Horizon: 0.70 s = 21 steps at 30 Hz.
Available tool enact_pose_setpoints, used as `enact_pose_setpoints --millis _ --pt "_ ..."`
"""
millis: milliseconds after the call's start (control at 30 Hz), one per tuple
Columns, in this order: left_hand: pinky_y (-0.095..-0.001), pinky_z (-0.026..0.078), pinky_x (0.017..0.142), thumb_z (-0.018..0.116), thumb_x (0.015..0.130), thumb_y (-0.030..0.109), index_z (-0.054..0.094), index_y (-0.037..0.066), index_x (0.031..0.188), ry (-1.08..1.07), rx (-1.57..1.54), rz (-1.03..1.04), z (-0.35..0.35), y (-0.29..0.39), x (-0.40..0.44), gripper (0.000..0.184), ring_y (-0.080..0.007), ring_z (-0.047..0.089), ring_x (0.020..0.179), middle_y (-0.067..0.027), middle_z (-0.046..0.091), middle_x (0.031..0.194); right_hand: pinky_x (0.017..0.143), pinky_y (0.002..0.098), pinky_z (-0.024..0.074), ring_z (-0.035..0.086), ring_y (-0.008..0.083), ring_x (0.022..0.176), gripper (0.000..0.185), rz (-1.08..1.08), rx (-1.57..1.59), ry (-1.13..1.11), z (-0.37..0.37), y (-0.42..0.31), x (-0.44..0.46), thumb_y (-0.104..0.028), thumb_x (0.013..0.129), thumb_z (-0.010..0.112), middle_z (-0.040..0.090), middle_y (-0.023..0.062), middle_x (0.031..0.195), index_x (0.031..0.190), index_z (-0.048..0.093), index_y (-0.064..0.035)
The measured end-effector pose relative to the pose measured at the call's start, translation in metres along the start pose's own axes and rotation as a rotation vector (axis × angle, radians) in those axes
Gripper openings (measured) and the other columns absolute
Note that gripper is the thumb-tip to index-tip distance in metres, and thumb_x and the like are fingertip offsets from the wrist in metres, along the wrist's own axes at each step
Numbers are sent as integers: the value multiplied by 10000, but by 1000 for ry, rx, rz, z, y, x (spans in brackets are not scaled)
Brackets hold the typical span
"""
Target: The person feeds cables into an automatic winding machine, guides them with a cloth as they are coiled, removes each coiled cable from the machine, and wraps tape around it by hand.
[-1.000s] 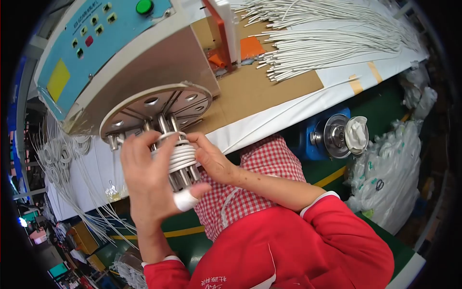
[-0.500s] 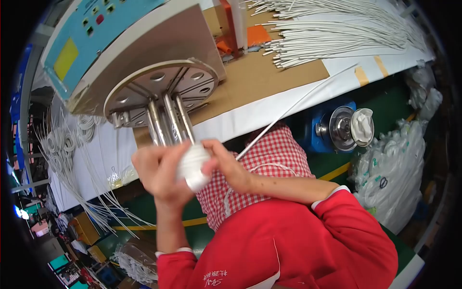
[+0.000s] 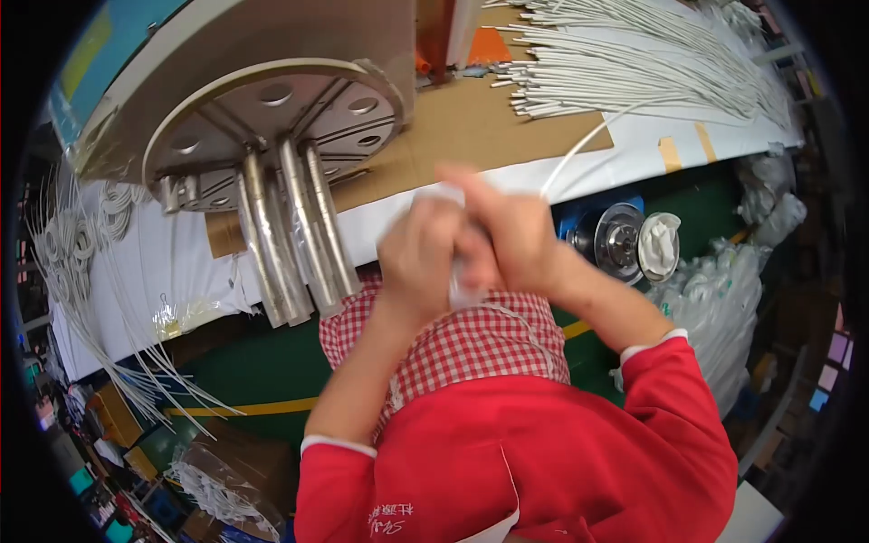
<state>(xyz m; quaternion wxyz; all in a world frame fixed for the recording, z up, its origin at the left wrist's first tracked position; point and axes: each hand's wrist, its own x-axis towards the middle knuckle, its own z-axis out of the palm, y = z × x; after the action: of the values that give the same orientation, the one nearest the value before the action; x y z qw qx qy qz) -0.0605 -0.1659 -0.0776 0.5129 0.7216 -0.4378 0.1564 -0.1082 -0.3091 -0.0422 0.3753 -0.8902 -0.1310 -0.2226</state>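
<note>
My left hand is closed round the coil of white cable in front of the checked apron, with a whitish patch showing at its thumb side. Pressed against it is my right hand, fingers curled and blurred. From behind the right hand a white cable runs up toward the table. The hands and motion blur hide most of the coil. To the left, bare metal rods stick out from the round slotted plate of the machine.
Bundled white cables lie on the table over cardboard. Coiled cables are at the far left. Right of the apron stand a blue device with a metal disc and clear plastic bags. A bag of white pieces is lower left.
The coil has come off the rods, which now stand bare. Both hands have moved right, away from the machine, and closed together. The view has shifted, with the machine higher in frame.
</note>
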Motion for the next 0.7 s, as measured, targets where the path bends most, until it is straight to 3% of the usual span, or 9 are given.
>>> enact_pose_setpoints --millis 33,167,267,333,467,533,633,700 --pt "-399 480 606 670 792 296 561 65 1032 -18 19 -12 12 -20 20 350 -314 605 722 -120 598 881 469 350 478 610 256 519 565 -67 -134 146 6 21 8 -313 892 630 635 77 683 1353 463 -32" --pt "-392 482 604 606 854 357 583 78 1049 -38 101 47 37 -41 51 340 -291 628 726 -97 608 836 476 372 474 619 286 544 633 136 -244 320 19 59 15 -364 940 551 653 106 718 1415 348 0" --pt "-374 470 587 513 907 443 614 95 957 -70 164 15 32 -26 18 366 -301 603 694 -87 600 785 496 380 477 619 293 558 565 67 -102 441 32 53 -4 -333 946 525 665 131 744 1368 422 27" --pt "-374 465 579 516 909 428 612 88 901 -94 96 14 28 -28 21 353 -303 592 679 -94 592 774 521 373 484 616 286 565 518 57 -66 470 35 51 -3 -303 936 527 658 126 731 1332 469 25" --pt "-379 460 575 520 918 415 587 72 802 -132 76 -44 35 -44 44 368 -296 579 651 -100 574 736 601 350 495 602 272 575 432 120 -248 158 14 60 19 -265 913 537 622 104 666 1251 537 4" --pt "-387 460 572 541 911 409 575 67 773 -151 57 -51 36 -44 45 370 -296 579 651 -107 576 739 629 336 482 587 257 565 388 0 -294 90 6 66 21 -272 905 541 594 81 628 1199 559 -20" --pt "-383 467 559 573 889 379 587 70 705 -173 68 -29 25 -20 27 361 -284 588 613 -99 577 668 574 339 474 574 246 511 367 -39 -206 -51 -8 49 7 -270 889 553 596 65 607 1164 594 -30" --pt "-377 467 546 580 887 353 590 70 672 -103 26 20 32 -20 19 355 -273 592 580 -94 580 630 538 347 467 573 248 488 331 -25 -48 -12 -2 46 -8 -256 878 556 603 72 597 1114 631 -36"
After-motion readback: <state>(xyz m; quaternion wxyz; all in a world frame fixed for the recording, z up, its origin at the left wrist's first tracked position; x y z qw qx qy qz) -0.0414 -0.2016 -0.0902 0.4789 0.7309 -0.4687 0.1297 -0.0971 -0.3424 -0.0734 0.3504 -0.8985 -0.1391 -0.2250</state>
